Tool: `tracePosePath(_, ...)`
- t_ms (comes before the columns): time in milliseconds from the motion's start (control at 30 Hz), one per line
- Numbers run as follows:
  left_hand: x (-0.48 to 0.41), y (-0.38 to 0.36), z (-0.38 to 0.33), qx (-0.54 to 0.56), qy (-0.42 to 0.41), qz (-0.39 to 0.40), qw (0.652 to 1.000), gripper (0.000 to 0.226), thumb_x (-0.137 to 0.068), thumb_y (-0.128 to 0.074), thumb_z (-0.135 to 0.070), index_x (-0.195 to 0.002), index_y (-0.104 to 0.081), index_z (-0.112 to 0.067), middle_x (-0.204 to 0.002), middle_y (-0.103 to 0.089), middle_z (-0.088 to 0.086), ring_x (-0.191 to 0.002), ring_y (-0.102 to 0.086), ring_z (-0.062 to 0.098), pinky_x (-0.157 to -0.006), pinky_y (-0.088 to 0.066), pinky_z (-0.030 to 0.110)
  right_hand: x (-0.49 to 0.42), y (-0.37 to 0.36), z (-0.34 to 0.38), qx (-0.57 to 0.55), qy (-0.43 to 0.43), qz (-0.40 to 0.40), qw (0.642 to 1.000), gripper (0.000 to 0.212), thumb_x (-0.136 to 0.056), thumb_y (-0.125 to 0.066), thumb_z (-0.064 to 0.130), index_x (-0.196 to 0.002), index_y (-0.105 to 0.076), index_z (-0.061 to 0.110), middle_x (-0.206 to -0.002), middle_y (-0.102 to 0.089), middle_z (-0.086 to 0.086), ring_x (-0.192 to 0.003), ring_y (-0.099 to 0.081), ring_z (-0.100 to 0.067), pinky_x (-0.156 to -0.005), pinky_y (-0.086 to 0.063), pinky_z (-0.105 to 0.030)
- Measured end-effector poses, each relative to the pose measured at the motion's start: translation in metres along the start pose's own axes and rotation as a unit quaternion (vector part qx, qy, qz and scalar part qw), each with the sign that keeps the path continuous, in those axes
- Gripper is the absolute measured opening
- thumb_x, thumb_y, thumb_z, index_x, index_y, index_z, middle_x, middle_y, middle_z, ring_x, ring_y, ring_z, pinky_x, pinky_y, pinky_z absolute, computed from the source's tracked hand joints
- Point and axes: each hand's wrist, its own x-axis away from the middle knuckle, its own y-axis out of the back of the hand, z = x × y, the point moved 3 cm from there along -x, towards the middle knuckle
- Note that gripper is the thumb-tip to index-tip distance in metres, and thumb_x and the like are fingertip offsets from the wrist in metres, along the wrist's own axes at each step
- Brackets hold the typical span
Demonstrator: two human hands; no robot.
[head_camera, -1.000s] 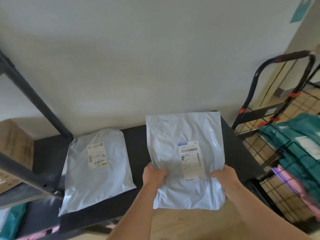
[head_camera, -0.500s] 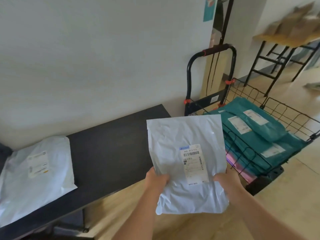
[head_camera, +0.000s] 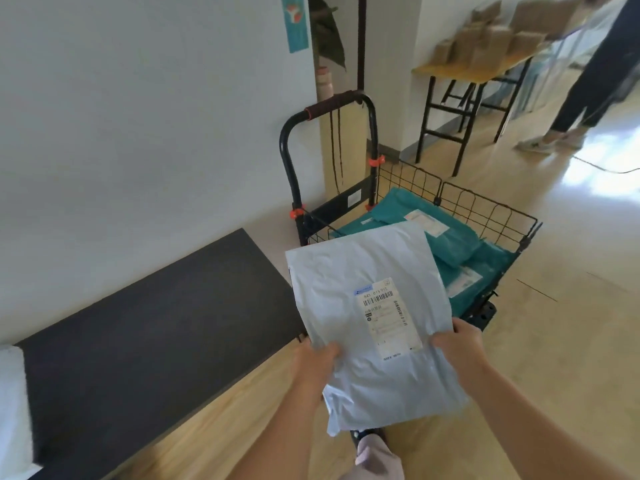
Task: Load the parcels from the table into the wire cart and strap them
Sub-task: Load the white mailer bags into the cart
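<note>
Grey poly parcel [head_camera: 363, 306], off the right end of the surface [head_camera: 156, 323], is pinched at its near edge by left grip [head_camera: 317, 362] and right grip [head_camera: 457, 341], long axis pointing ahead over the wire cart [head_camera: 491, 216] and its teal parcels [head_camera: 453, 242], right grip nearer.

white parcel [head_camera: 12, 403] cut off left, boxes [head_camera: 485, 43] blurred
</note>
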Motion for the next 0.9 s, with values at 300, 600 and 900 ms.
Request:
tracePosePath(300,-0.064,-0.109,-0.074,0.039,-0.009,0.067,0.997,0.02,-0.077,-0.065,-0.014,-0.096,-0.069,-0.011,-0.079,-0.068,0.004,-0.072,-0.065,0.024,-0.065,-0.052,0.03,-0.088,0.068,0.045,-0.014,0.004,-0.053,0.998,0.024,-0.073,-0.058,-0.006,-0.094,-0.068,0.002,-0.091,-0.067,-0.023,-0.074,-0.062,-0.034,-0.064,-0.051,-0.035)
tracePosePath(600,-0.145,-0.18,-0.153,0.053,0.01,0.041,0.998,0.027,-0.072,-0.071,-0.014,-0.098,-0.069,-0.013,-0.085,-0.07,0.004,-0.076,-0.066,0.021,-0.056,-0.045,0.023,-0.202,0.091,0.099,-0.018,-0.011,-0.055,0.998,0.019,-0.079,-0.059,-0.009,-0.084,-0.068,0.007,-0.082,-0.066,-0.014,-0.072,-0.059,-0.03,-0.059,-0.046,-0.031)
tracePosePath(900,-0.196,-0.218,-0.184,0.031,0.025,0.042,0.998,0.018,-0.074,-0.07,-0.013,-0.091,-0.065,-0.015,-0.086,-0.07,0.003,-0.077,-0.066,0.018,-0.059,-0.048,0.025,-0.276,0.099,0.139,0.071,0.023,-0.08,0.994,0.031,-0.08,-0.052,-0.005,-0.097,-0.063,0.019,-0.085,-0.064,-0.005,-0.073,-0.059,-0.023,-0.055,-0.038,-0.025)
